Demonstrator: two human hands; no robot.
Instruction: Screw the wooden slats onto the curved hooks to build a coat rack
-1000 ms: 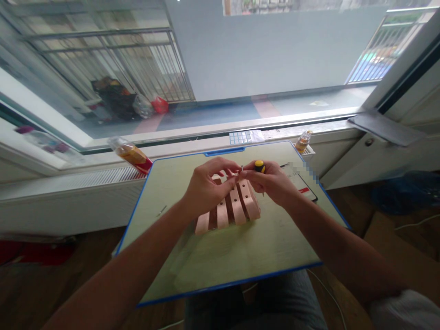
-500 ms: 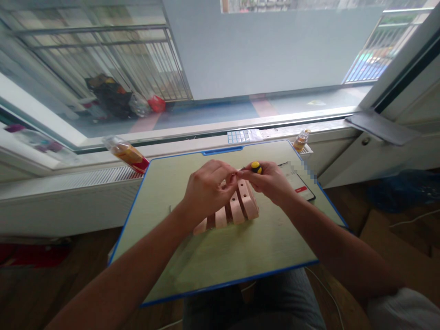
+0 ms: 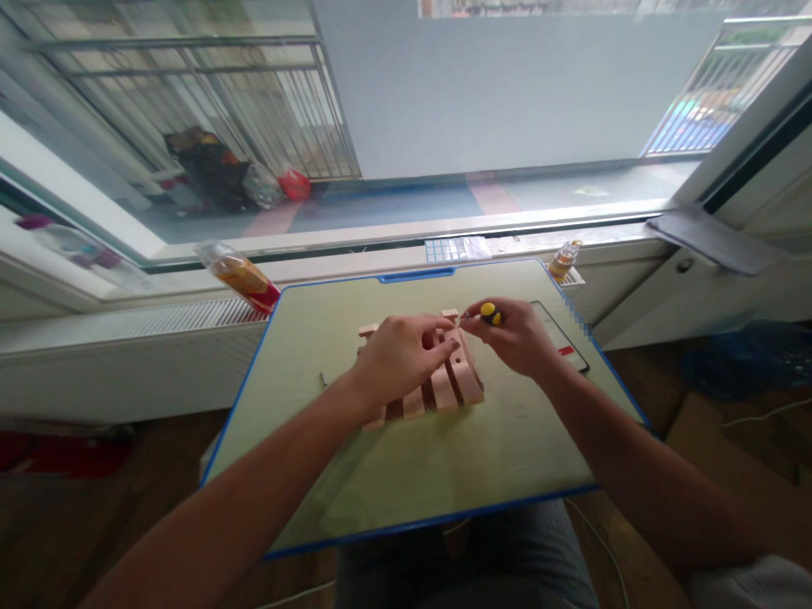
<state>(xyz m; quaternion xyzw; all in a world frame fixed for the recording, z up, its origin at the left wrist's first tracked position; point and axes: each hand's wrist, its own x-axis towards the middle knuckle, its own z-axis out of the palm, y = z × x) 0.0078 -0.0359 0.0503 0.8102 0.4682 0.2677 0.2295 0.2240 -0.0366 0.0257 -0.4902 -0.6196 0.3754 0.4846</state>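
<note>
A slatted wooden piece [image 3: 466, 382] with small round holes lies in the middle of the board table. My left hand [image 3: 406, 355] spans its top, covering much of it. The thumb and index finger are apart, with the index fingertip close to the screwdriver's tip. My right hand [image 3: 515, 334] is closed around a small screwdriver [image 3: 491, 314] with a yellow and black handle, just off the piece's far right corner. Its tip points left toward my left fingers; whether a screw is there is too small to tell.
A tablet or phone [image 3: 558, 337] lies right of my right hand. A small metal rod [image 3: 323, 380] is on the table [image 3: 507, 457] at left. Bottles [image 3: 244, 279] stand beyond the left edge and one bottle [image 3: 563, 260] beyond the right corner, by the window sill.
My left thumb has come away from the index finger and down to the wood. The right hand with the screwdriver has shifted slightly right. The view has moved a little too.
</note>
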